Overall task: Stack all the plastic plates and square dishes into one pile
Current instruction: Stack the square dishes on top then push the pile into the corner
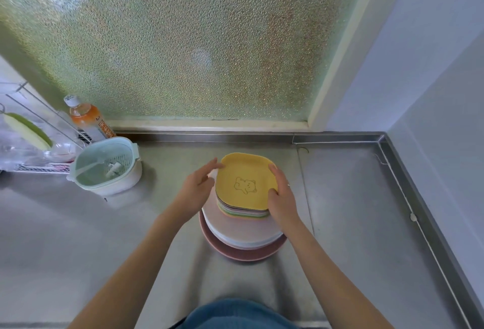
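A single wide-angle view from the person's head looks forward and steeply down onto the steel bench (340, 197), close enough that both forearms fill the lower frame. It faces a frosted window (183, 40), whose edges seem bowed by the lens.

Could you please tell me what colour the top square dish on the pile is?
Yellow, with a small outlined bear drawn in the middle of the top square dish, seen in the head view.
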`<state>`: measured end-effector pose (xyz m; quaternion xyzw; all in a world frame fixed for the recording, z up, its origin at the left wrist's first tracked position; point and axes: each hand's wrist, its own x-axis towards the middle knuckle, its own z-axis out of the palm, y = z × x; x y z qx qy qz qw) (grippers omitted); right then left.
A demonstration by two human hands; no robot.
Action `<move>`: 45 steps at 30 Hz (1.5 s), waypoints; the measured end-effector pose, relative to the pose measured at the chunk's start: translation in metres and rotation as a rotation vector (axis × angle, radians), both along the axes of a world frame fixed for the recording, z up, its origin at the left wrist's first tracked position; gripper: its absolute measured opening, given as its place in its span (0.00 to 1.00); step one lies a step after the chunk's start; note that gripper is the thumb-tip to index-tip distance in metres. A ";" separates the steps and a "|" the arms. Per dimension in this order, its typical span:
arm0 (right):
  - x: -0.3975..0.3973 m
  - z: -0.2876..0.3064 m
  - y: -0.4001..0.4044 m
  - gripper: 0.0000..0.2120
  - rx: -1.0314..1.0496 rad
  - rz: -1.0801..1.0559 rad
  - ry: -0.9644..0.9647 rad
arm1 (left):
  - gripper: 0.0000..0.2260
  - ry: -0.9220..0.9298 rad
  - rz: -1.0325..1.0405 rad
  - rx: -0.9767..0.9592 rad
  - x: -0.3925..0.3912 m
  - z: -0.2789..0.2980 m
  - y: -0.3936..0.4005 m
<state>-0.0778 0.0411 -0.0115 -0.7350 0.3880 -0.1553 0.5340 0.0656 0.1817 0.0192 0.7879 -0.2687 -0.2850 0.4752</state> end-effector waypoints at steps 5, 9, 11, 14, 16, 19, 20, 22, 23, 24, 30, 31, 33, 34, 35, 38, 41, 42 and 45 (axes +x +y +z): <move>0.003 -0.008 0.002 0.35 -0.051 -0.018 0.064 | 0.25 0.140 -0.029 -0.042 -0.026 -0.011 -0.010; 0.004 -0.009 0.001 0.34 -0.056 -0.004 0.060 | 0.27 0.091 0.012 -0.043 -0.028 -0.013 -0.013; 0.005 -0.010 -0.001 0.34 -0.062 0.001 0.066 | 0.27 0.078 -0.004 -0.054 -0.027 -0.014 -0.013; 0.002 -0.011 -0.002 0.32 -0.063 0.009 0.048 | 0.23 0.044 -0.049 -0.014 -0.025 -0.019 -0.010; -0.001 -0.010 -0.002 0.27 -0.014 0.015 -0.011 | 0.24 0.036 -0.092 0.035 -0.021 -0.023 -0.006; -0.011 -0.011 -0.005 0.22 0.039 -0.048 -0.085 | 0.26 0.105 -0.065 0.053 -0.018 -0.029 0.002; -0.017 -0.013 -0.006 0.22 0.040 -0.104 -0.082 | 0.26 0.116 -0.011 0.051 -0.017 -0.033 0.006; -0.030 -0.020 -0.005 0.21 0.038 -0.265 -0.023 | 0.25 0.139 0.132 0.063 -0.016 -0.045 0.016; -0.038 -0.026 -0.005 0.21 0.021 -0.348 0.046 | 0.25 0.177 0.190 0.085 -0.015 -0.052 0.021; -0.045 -0.031 -0.005 0.21 0.004 -0.413 0.134 | 0.25 0.247 0.226 0.114 -0.016 -0.058 0.024; -0.068 -0.058 0.004 0.12 0.225 -0.184 0.431 | 0.16 0.447 0.209 0.049 -0.030 -0.071 0.023; -0.068 -0.061 0.005 0.11 0.249 -0.168 0.418 | 0.15 0.427 0.207 0.027 -0.031 -0.071 0.022; -0.069 -0.065 0.003 0.10 0.222 -0.166 0.416 | 0.17 0.412 0.181 -0.006 -0.030 -0.072 0.017; -0.070 -0.066 0.000 0.10 0.204 -0.174 0.420 | 0.18 0.409 0.160 -0.018 -0.030 -0.072 0.013; -0.071 -0.067 -0.004 0.09 0.197 -0.189 0.413 | 0.19 0.409 0.139 -0.021 -0.030 -0.071 0.008; -0.080 -0.066 -0.024 0.09 0.122 -0.239 0.409 | 0.19 0.423 0.073 -0.032 -0.034 -0.069 -0.017; -0.092 -0.067 -0.055 0.09 -0.044 -0.322 0.409 | 0.19 0.429 -0.008 -0.027 -0.044 -0.068 -0.049; -0.097 -0.067 -0.067 0.10 -0.087 -0.357 0.402 | 0.19 0.440 -0.030 -0.021 -0.047 -0.067 -0.062; -0.109 -0.068 -0.108 0.14 -0.138 -0.436 0.390 | 0.20 0.452 -0.130 -0.028 -0.058 -0.061 -0.105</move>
